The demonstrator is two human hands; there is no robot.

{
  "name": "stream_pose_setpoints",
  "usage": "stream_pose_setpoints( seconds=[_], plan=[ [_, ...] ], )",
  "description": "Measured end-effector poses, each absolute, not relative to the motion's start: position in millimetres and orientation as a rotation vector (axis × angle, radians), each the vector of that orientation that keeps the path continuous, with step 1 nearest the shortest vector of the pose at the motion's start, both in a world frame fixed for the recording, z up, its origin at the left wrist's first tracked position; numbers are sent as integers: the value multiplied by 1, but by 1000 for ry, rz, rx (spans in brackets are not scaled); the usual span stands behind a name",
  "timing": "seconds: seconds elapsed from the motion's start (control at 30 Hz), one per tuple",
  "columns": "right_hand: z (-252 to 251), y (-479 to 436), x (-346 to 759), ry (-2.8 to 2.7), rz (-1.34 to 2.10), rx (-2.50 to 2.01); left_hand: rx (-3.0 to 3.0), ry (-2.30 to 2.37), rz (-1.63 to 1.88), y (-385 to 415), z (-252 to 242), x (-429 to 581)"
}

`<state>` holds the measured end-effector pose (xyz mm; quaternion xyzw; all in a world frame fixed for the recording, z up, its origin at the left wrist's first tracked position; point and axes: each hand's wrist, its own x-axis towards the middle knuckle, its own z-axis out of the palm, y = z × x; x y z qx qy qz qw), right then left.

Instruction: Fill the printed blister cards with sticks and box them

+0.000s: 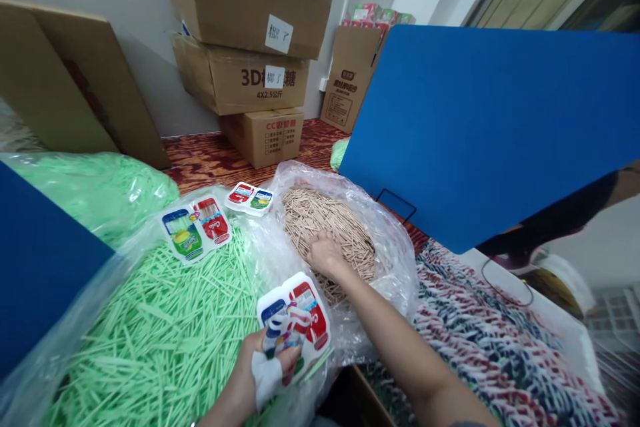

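Observation:
My left hand, with a white wrap around the thumb side, grips a white two-part pack printed with a red cola can and another can design. A few green sticks show at the pack's lower edge. My right hand is curled down into a heap of thin brown sticks in a clear plastic bag; its fingertips are hidden among them. Left of it, a large bag holds light green sticks. On its far edge lie a larger printed pack and a smaller one.
Cardboard boxes are stacked against the wall. A large blue board stands at the right, another blue panel at the left. Red, white and dark strands are heaped at the right. Part of a person shows behind the board.

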<state>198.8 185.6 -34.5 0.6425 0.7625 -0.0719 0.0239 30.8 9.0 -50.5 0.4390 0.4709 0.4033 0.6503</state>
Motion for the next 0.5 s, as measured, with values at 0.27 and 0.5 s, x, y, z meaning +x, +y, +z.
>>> stream_pose_setpoints(
  seconds=[0.27,0.5],
  plan=[
    [-33,183,206,2425,-413,2095,1011,1056,919,10,-41,32],
    [-25,181,242,2535,-1080,2264,959,1141,1003,10,-40,34]
  ],
)
